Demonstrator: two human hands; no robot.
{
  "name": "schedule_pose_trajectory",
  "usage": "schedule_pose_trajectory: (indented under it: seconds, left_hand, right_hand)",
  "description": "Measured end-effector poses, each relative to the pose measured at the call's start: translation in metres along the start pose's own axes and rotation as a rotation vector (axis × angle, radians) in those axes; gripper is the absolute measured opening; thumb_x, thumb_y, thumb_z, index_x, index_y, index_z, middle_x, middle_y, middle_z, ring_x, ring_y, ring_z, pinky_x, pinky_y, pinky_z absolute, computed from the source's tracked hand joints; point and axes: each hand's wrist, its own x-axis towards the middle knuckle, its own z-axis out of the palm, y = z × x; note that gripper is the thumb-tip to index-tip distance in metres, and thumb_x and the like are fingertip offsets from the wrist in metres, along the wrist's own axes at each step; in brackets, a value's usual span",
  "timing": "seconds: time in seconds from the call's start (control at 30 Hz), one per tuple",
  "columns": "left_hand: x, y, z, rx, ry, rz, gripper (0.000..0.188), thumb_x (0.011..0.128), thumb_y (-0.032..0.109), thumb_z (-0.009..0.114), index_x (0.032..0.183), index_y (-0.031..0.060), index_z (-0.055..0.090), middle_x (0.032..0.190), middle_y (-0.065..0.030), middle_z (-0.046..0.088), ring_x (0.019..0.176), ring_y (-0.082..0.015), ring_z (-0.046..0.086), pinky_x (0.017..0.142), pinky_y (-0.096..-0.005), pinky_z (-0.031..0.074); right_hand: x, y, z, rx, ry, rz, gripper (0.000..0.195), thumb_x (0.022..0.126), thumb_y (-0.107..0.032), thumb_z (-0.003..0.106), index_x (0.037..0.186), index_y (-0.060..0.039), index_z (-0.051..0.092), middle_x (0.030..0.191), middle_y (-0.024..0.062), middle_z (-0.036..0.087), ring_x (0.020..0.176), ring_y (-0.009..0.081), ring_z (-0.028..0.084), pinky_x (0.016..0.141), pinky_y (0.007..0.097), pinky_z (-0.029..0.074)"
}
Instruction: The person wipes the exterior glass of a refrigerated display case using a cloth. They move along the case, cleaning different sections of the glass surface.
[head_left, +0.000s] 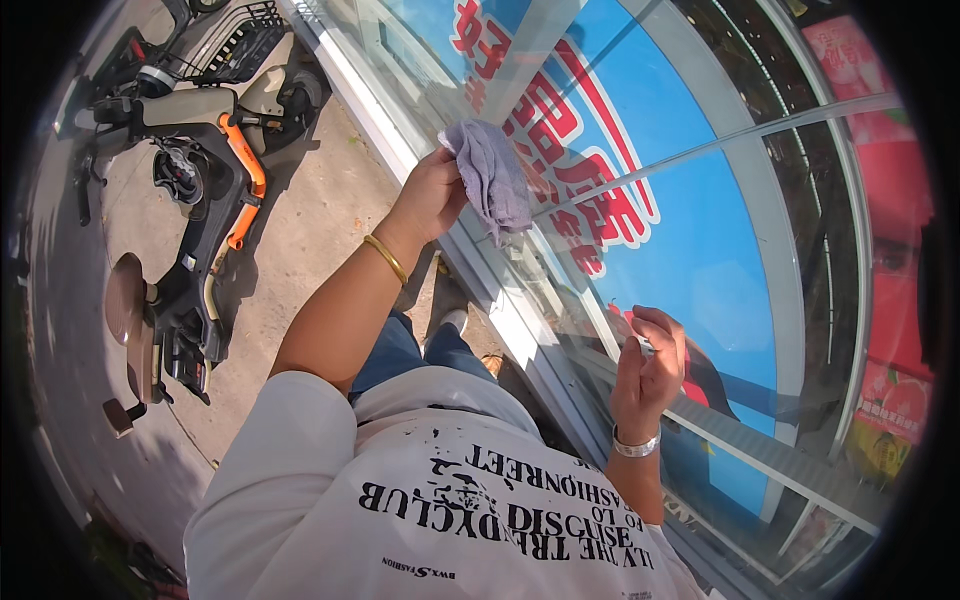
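Observation:
A greyish-purple cloth (491, 180) is pinched in my left hand (435, 195), which wears a gold-coloured bangle. The cloth hangs in folds in front of a glass pane (697, 247) with a white frame; whether it touches the glass, I cannot tell. My right hand (651, 367), with a silver-coloured bracelet at the wrist, is raised near the same glass. Its fingers are loosely bent and slightly apart, with nothing visible in them. Behind the glass is a blue panel (712, 202) bearing large red writing.
An electric scooter (202, 180) with an orange frame bar and a black front basket (240, 45) stands on the concrete pavement (330, 202) at left. A white frame ledge (517, 322) runs diagonally beside my legs. Red printed posters (892, 285) are at far right.

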Motion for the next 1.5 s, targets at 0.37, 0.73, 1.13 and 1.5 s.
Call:
schedule_pose_trajectory:
  seconds: [0.37,0.73,1.13,1.5]
  left_hand:
    - [-0.088,0.028,-0.059,0.026,-0.419,-0.329,0.037,0.094,-0.001,0.059,0.131,0.0009,0.059,0.123,-0.0078,0.064,0.111,-0.0153,0.062,0.098,-0.03,0.05]
    - [-0.104,0.109,-0.19,0.29,0.013,-0.095,0.046,0.093,0.005,0.061,0.138,0.0036,0.05,0.134,-0.0076,0.055,0.123,-0.0173,0.053,0.106,-0.0321,0.041]
    - [-0.241,0.104,-0.423,0.947,0.849,-0.313,0.039,0.091,0.022,0.068,0.125,0.0022,0.06,0.118,-0.0075,0.064,0.104,-0.0161,0.058,0.083,-0.0304,0.047]
    - [-0.433,0.018,-0.468,1.13,1.122,-0.64,0.037,0.084,0.02,0.073,0.113,-0.0019,0.065,0.116,-0.018,0.065,0.11,-0.0294,0.062,0.095,-0.0393,0.05]
  right_hand:
    - [-0.007,0.001,0.172,1.737,-0.403,1.14,0.05,0.1,-0.029,0.05,0.142,-0.0035,0.047,0.139,0.0139,0.056,0.127,0.0264,0.055,0.105,0.0408,0.047]
    - [0.087,-0.097,0.269,0.751,-0.541,0.552,0.063,0.086,-0.006,0.072,0.143,-0.0025,0.047,0.123,0.0122,0.062,0.109,0.0211,0.06,0.093,0.0317,0.05]
    - [0.223,0.01,0.329,-0.92,-0.257,-0.782,0.037,0.079,-0.01,0.063,0.115,-0.0187,0.068,0.125,-0.0041,0.062,0.105,0.0201,0.055,0.082,0.0368,0.042]
    - [0.049,0.176,0.356,-1.078,-1.233,-0.724,0.02,0.086,-0.019,0.058,0.094,-0.0116,0.075,0.106,0.0062,0.063,0.105,0.0241,0.052,0.09,0.0357,0.039]
